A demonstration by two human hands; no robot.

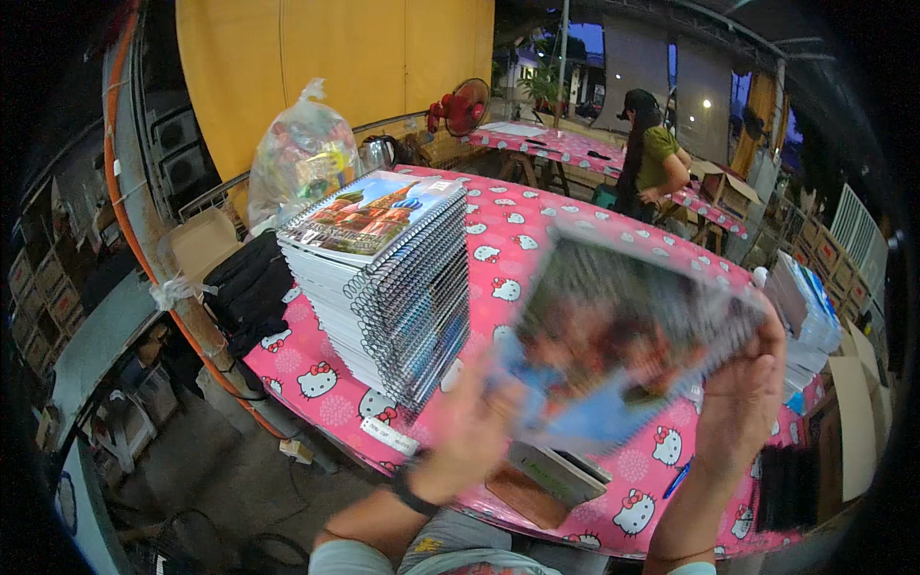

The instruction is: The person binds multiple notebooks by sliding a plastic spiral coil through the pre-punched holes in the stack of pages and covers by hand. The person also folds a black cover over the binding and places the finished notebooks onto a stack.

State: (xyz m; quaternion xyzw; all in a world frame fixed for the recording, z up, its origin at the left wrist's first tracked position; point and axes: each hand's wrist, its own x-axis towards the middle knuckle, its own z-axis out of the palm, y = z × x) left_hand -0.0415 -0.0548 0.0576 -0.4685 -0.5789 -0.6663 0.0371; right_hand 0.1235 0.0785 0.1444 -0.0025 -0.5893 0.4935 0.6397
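Observation:
Held above the table between my two hands is a notebook [613, 335] with a picture cover, smeared by motion. My right hand [752, 393] grips its right edge, the fingers behind it and the thumb near the front. At its lower left corner, my left hand [476, 407] is closed on the edge, also blurred; a dark band circles that wrist. To the left rises a tall stack of spiral-bound notebooks [383, 287], the top one showing colourful domed towers. Below the held notebook lie a dark box-like item [556, 474] and a brown wallet-like piece [527, 494].
A pink patterned cloth covers the table [503, 230]. A blue pen [677, 480] lies near the front edge. Wrapped stacks [800, 307] and an open carton [853, 412] stand at right. A filled plastic bag [305, 158] sits at far left. Another person [652, 158] stands beyond.

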